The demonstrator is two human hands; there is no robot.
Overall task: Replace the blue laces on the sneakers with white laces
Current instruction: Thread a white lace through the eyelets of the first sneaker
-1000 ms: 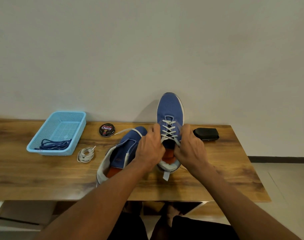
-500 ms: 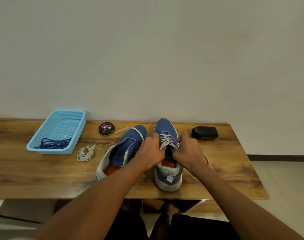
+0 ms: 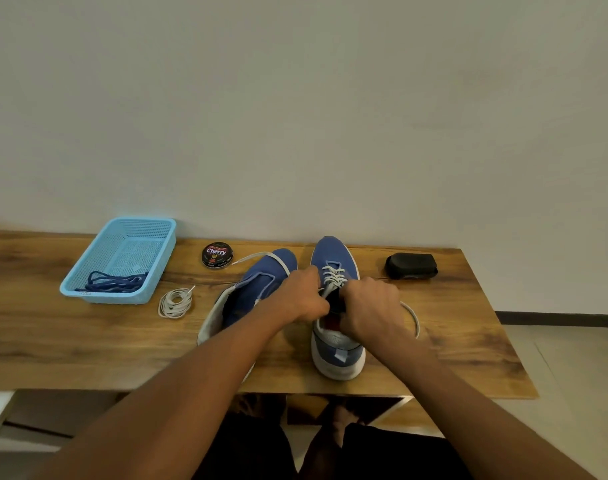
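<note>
Wooden table (image 3: 70, 341) against a plain wall, your left hand (image 3: 304, 294) and right hand (image 3: 370, 308) both pinching the white lace (image 3: 333, 276) on the upright sneaker (image 3: 335, 258) at centre, blue laces (image 3: 113, 281) in the basket (image 3: 164, 251) at ten o'clock.

The right blue sneaker (image 3: 333, 258) stands flat, toe away, threaded with a white lace (image 3: 333, 277). The left sneaker (image 3: 261, 278) lies tilted beside it. Blue laces (image 3: 113, 282) fill the basket; a coiled white lace (image 3: 175, 303) lies nearby.

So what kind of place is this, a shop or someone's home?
Probably a room at home, not a shop: a wooden table against a bare wall, one pair of sneakers, a tin of polish and a basket. No shelves or stock show.
</note>
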